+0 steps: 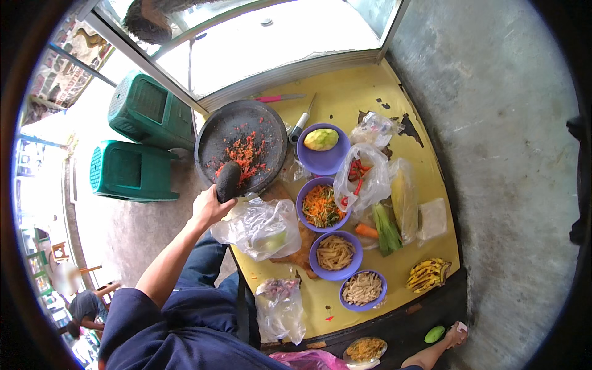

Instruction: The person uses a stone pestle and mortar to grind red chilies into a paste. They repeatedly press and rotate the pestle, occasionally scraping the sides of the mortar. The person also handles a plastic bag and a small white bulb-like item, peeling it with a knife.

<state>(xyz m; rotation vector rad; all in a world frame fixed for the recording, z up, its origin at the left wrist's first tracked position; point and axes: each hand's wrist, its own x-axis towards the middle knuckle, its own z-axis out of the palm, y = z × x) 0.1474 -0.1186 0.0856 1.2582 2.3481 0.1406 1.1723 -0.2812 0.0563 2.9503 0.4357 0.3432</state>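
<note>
My left hand [210, 208] grips a dark stone pestle [229, 182]. The pestle's head rests in a wide, shallow stone mortar [215, 132], on coarsely crushed red-orange paste [247, 152]. Just below that hand, a clear plastic bag [266, 222] holds something pale green. Far off at the lower right, my right hand [457, 335] is closed around a small pale object [461, 327] that I cannot make out. A green mango-like fruit [434, 334] lies beside it. A purple bowl [326, 159] near the mortar holds a peeled, yellow-green fruit [321, 139].
On the yellow tabletop [319, 97] lie knives [303, 121], bagged red chillies [358, 178], a carrot [366, 230], a leek-like stalk [386, 231] and bananas [428, 275]. Purple bowls hold shredded vegetables [321, 206] and pale strips [335, 253]. Green plastic stools [134, 171] stand left. Another person [88, 307] sits far behind.
</note>
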